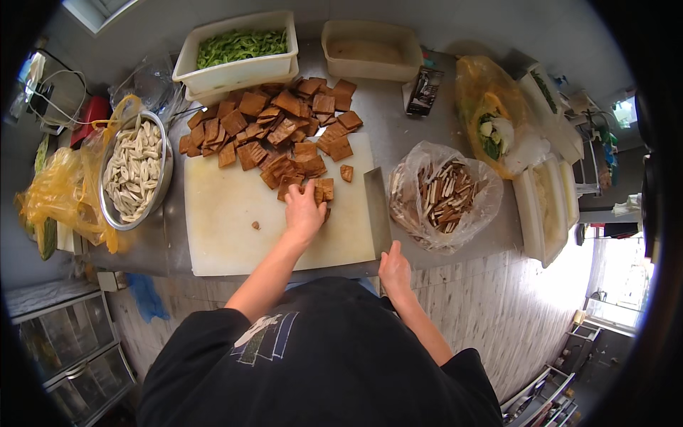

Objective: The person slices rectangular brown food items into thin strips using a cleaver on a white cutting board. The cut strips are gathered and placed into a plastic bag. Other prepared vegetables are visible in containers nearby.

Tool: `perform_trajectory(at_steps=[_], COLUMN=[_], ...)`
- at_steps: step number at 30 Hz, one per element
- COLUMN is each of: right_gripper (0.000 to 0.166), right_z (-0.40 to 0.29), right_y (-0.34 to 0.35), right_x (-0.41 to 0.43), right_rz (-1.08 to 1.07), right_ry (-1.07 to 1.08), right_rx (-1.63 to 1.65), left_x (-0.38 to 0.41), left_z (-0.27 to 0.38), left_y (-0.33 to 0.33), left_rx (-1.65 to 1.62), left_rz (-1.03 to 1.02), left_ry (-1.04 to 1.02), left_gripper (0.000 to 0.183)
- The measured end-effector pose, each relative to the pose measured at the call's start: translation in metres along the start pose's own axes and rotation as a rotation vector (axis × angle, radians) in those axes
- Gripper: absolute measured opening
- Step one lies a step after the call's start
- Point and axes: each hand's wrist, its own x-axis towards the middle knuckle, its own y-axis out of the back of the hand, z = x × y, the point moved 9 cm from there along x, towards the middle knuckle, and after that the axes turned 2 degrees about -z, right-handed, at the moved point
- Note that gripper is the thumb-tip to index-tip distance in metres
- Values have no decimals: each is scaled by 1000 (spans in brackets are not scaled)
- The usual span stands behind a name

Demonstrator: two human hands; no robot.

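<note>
On the white cutting board (229,224) a heap of brown square slabs, likely dried tofu (277,117), spreads over the far edge. My left hand (305,211) rests on a few slabs at the near side of the heap; its fingers are bent over them, and whether it grips one is hidden. My right hand (395,267) is closed round the handle end of a cleaver (378,208), whose broad blade lies along the board's right edge. To the right of the blade stands a clear plastic bag (480,187) holding thin brown and pale strips (445,197).
A steel bowl of pale sliced pieces (133,171) and yellow bags (64,187) stand left. Behind are a tub of green slices (240,48), another tub (373,50) and a black box (424,92). At right lie a yellow bag (475,80) and white tubs (541,213).
</note>
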Motion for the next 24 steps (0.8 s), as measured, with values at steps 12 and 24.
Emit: perform_trajectory(at_steps=[12, 24], right_gripper=[21, 23], right_z=[2, -5], right_y=[-5, -3], right_x=[-1, -1], right_rz=[4, 46], right_ry=[8, 86], right_rx=[46, 50], left_x=[33, 59], left_z=[50, 43], left_y=[-9, -29], left_rx=[-21, 204], left_rz=[-295, -597], left_ry=[-737, -805], left_gripper=[57, 56])
